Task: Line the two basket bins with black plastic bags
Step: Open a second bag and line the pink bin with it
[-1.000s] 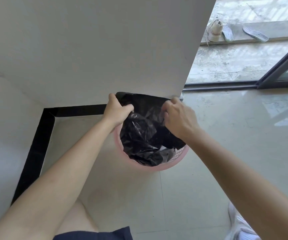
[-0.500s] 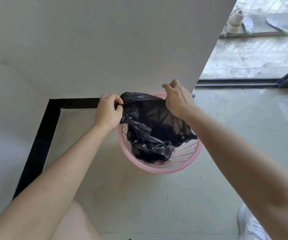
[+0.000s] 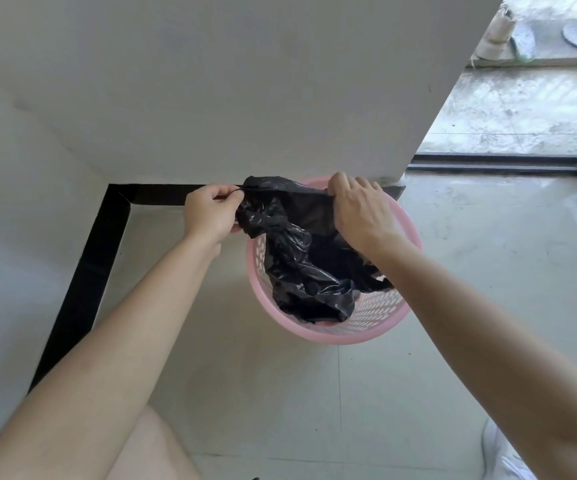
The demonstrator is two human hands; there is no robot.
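Bag [image 3: 300, 258], black plastic, hangs crumpled inside the pink basket bin [image 3: 377, 317] on the floor [image 3: 470, 271] by the wall. Your left hand [image 3: 210, 214] and right hand [image 3: 358, 209] each pinch its mouth hem, stretching it taut above the far rim so it can fold over.

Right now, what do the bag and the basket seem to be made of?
Black bag: thin plastic film, by its glossy, sharp crumples. Pink basket: moulded plastic, probably rigid, with a smooth rim and a perforated lattice wall.
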